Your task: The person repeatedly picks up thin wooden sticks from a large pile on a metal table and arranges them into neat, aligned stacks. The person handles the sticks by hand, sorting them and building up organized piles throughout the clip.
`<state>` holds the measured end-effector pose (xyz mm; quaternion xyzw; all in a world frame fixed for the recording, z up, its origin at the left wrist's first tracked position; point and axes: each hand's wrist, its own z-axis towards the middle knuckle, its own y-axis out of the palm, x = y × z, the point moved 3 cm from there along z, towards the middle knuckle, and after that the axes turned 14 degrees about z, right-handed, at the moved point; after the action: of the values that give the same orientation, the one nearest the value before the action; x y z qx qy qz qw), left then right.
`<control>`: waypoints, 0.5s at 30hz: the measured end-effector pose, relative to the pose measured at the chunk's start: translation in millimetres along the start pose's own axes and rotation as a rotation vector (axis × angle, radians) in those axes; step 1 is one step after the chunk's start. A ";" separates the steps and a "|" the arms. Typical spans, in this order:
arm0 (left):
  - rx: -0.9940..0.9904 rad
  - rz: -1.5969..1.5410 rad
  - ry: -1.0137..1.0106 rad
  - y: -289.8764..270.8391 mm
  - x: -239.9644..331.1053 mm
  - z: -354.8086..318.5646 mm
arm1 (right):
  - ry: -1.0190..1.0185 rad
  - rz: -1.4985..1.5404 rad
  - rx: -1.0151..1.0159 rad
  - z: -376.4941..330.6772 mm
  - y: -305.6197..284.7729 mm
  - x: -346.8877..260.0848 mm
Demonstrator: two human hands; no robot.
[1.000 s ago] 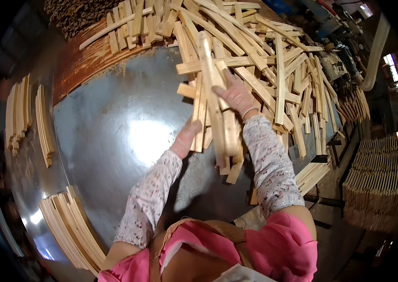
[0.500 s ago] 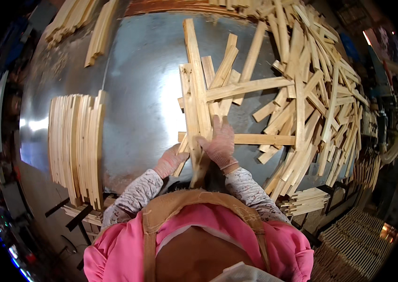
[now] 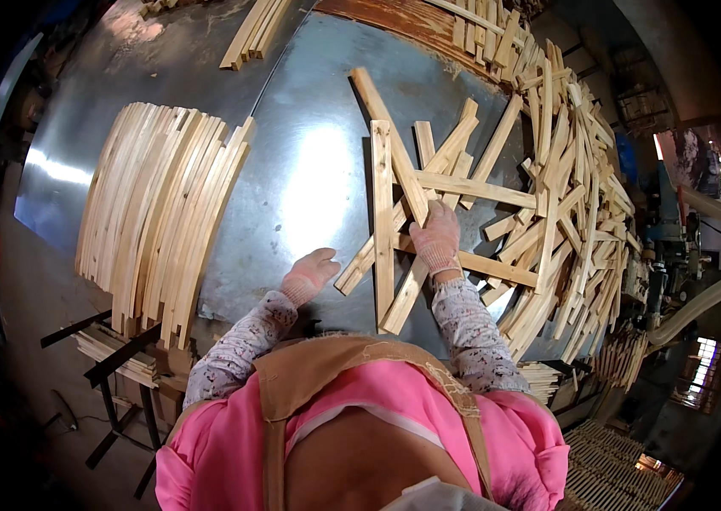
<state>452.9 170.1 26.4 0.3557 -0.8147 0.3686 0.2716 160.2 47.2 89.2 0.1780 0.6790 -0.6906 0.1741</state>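
My right hand (image 3: pixel 437 238), in a pink work glove, lies on a small cluster of crossed wooden slats (image 3: pixel 383 204) on the round sheet-metal table (image 3: pixel 309 162), fingers curled over one slat. My left hand (image 3: pixel 309 274), also gloved, rests on the bare metal just left of the cluster, close to the lower end of a slanting slat (image 3: pixel 356 271), and holds nothing. Both patterned sleeves come up from the lower edge, over a pink top and brown apron straps.
A big loose heap of slats (image 3: pixel 569 187) covers the table's right side. A neat row of slats (image 3: pixel 156 204) lies on the left. More slats (image 3: pixel 250 34) sit at the far edge, stacked slats (image 3: pixel 114 349) on a dark stand lower left, machinery (image 3: pixel 675 238) at right.
My view has swung left and nearer, so the neat row sits at the left. My left hand has come off the cluster onto bare metal; the right hand stays on the slats.
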 end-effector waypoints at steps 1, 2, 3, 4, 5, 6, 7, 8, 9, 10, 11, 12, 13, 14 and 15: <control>0.012 -0.015 -0.017 -0.1 -3.1 0.0 | 0.058 0.038 -0.013 2.9 -4.9 -1.5; 0.026 -0.038 -0.028 -1.6 -4.5 -3.5 | 0.056 0.209 -0.004 8.0 -19.4 -13.4; 0.028 -0.052 -0.031 -3.9 -1.2 -7.4 | 0.137 0.287 0.037 23.8 -33.4 -13.8; 0.026 -0.060 -0.036 -5.7 1.3 -7.2 | 0.089 0.170 0.154 49.6 -51.9 -10.2; 0.031 -0.099 -0.038 -4.8 2.2 -1.7 | 0.064 0.128 0.217 102.1 -78.8 1.0; 0.027 -0.140 -0.041 0.0 3.3 2.9 | 0.046 0.080 0.285 152.8 -108.6 12.5; 0.033 -0.193 -0.056 7.4 2.8 4.3 | 0.040 0.301 0.298 189.8 -153.3 -4.5; 0.019 -0.230 -0.046 15.7 12.2 11.2 | -0.095 0.199 0.472 226.6 -189.3 23.5; 0.070 -0.150 -0.002 19.1 17.7 13.7 | 0.061 0.091 0.379 247.7 -203.2 21.3; 0.102 -0.060 0.066 21.0 28.1 18.5 | 0.064 -0.002 0.164 261.9 -202.4 49.7; 0.138 0.025 0.132 23.3 37.3 23.8 | 0.062 -0.087 -0.059 268.9 -191.8 79.5; 0.123 0.034 0.118 24.5 48.6 23.9 | -0.007 -0.194 -0.310 258.5 -165.6 89.7; 0.105 0.044 0.108 23.3 60.9 28.7 | -0.076 -0.298 -0.559 238.9 -140.6 102.8; 0.071 0.050 0.101 23.4 76.7 32.7 | -0.084 -0.409 -0.670 216.2 -117.0 123.8; 0.046 0.052 0.080 27.9 81.8 36.5 | -0.123 -0.515 -0.562 186.3 -92.3 136.1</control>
<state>375.5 123.3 51.6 0.3256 -0.8036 0.4081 0.2858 -5.2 -137.3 107.1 -0.0950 0.8525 -0.5083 0.0772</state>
